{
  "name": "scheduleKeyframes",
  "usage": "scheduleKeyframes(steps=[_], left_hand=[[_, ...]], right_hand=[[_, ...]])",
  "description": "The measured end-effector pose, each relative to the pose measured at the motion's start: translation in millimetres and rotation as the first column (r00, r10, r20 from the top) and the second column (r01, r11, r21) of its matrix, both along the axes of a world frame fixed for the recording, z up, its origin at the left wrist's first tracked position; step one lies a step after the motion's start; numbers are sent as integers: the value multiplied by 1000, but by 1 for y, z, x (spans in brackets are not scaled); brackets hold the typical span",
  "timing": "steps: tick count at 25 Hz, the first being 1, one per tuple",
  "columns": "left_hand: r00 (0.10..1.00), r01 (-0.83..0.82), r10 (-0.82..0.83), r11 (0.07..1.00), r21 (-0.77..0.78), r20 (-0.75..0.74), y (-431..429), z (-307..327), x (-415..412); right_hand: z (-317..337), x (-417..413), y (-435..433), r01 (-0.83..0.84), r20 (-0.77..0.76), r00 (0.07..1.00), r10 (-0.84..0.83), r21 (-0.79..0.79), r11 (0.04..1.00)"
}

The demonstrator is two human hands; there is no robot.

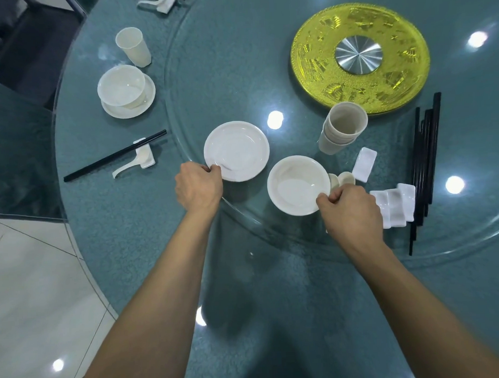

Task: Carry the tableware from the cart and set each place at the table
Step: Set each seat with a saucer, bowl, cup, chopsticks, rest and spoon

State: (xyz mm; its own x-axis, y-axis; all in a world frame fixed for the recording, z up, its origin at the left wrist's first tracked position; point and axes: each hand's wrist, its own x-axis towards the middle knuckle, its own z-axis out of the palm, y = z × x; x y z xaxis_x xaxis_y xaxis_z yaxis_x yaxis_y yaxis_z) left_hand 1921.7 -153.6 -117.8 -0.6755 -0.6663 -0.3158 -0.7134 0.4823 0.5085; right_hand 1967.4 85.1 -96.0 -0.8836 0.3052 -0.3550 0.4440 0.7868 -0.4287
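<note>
Where the plate (236, 150) lies: flat, face up, at the glass turntable's (210, 63) near-left edge, bowl (298, 185) just right.
Left hand (198, 187): fingers (213, 170) pinch the plate's near rim.
Right hand (352, 210): fingers (325, 199) pinch the bowl's near rim.
Chopsticks (425, 165): bundle, far right, long axis running away from the person.
Counter (116, 221): round, teal, glossy.
Floor (28, 281): pale tiles, left.

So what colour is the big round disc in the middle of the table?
Gold disc, silver centre; head view.

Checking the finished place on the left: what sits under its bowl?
A white plate lies under the bowl; its rim shows along the near and right sides. The plate's middle is covered, so nothing else there can be told.
</note>
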Motion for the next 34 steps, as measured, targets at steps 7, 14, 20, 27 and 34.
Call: scheduleKeyframes(steps=[7, 14, 20, 27, 34], left_hand=[[999, 6, -10, 996, -90, -45, -2, 1, 3], [996, 2, -13, 993, -115, -92, -9, 6, 6], [987, -11, 12, 1000, 8, -162, -15, 4, 16], [978, -4, 38, 987, 163, -207, -19, 1, 42], [970, 37, 16, 977, 211, -243, -21, 3, 69]], right_hand=[[4, -1, 2, 5, -82, 997, 0, 62, 998], [5, 2, 2, 28, -140, 990, -31, -21, 999], [7, 2, 3, 47, -103, 993, -56, -80, 996], [21, 0, -11, 71, -132, 986, -98, -191, 979], [37, 1, -35, 55, -117, 988, -97, -319, 946]])
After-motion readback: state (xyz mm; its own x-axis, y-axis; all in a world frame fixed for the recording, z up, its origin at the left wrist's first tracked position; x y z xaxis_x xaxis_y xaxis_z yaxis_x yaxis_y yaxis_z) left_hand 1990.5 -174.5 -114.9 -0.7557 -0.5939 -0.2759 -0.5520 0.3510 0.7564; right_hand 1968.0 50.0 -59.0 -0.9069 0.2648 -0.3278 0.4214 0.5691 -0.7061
